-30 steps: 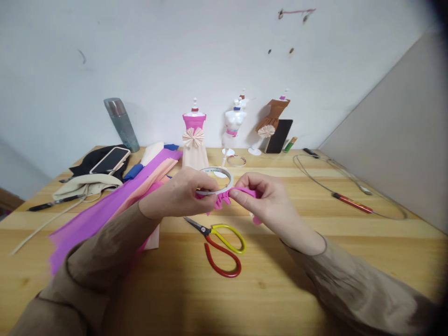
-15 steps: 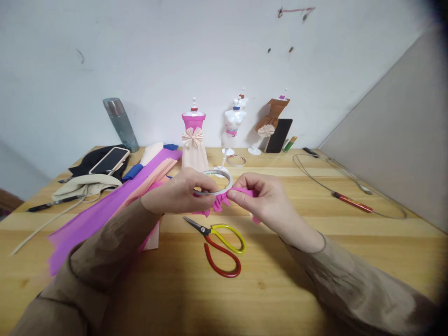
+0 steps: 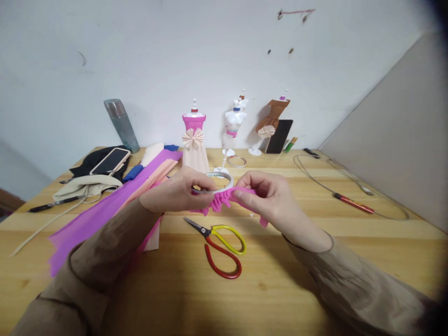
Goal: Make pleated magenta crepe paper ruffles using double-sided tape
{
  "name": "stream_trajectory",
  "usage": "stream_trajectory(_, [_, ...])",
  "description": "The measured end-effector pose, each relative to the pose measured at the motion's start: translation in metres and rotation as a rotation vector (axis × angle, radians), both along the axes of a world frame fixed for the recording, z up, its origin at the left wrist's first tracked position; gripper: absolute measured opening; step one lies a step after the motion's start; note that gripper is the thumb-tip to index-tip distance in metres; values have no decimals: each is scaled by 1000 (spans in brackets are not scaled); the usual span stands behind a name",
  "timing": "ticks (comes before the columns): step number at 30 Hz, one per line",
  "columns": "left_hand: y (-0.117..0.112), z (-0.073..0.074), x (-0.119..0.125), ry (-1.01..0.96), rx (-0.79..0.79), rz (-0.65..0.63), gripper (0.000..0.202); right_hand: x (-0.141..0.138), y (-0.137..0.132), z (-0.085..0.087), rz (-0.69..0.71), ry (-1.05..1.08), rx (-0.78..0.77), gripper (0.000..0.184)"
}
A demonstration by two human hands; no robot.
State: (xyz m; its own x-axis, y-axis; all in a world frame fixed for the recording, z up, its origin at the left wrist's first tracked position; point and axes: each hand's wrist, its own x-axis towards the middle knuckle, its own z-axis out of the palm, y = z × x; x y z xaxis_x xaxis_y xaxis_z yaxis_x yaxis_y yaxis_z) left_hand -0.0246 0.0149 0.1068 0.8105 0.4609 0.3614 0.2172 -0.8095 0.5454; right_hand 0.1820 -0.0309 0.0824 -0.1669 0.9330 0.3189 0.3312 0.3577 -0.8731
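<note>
My left hand [image 3: 182, 189] is closed on a roll of tape [image 3: 229, 179], its thumb and fingers pinching the near side of the ring. Gathered into small pleats, a bright pink crepe paper strip [image 3: 220, 200] runs along the ring's near edge. My right hand [image 3: 269, 196] pinches the flat end of that strip between thumb and fingers, just right of the tape. The strip's loose tail hangs below my right fingers. On the table below both hands lie scissors [image 3: 212, 231] with one yellow and one red handle.
Long purple crepe paper [image 3: 94, 221] and peach sheets lie left. A mini mannequin in a pink top [image 3: 194, 122], a white mannequin [image 3: 234, 122] and a brown-dressed one [image 3: 276, 112] stand behind. Left are a phone [image 3: 110, 161] and bottle [image 3: 122, 126]; right, a red tool with cable [image 3: 353, 203].
My right hand has shifted slightly right, away from the tape, and more of the pleated pink strip shows between my hands. My left hand stays closed on the roll.
</note>
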Motion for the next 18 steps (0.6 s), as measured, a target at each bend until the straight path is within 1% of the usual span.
stream_trajectory(3, [0,-1,0,-2,13,10,18,-2,-3,2,-4,15,-20,20])
stream_trajectory(10, [-1,-1,2,3,34,13,17,-7,-10,4,54,45,-49,17])
stream_trajectory(18, [-1,0,2,10,41,13,16,-6,-9,5,17,26,-54,17])
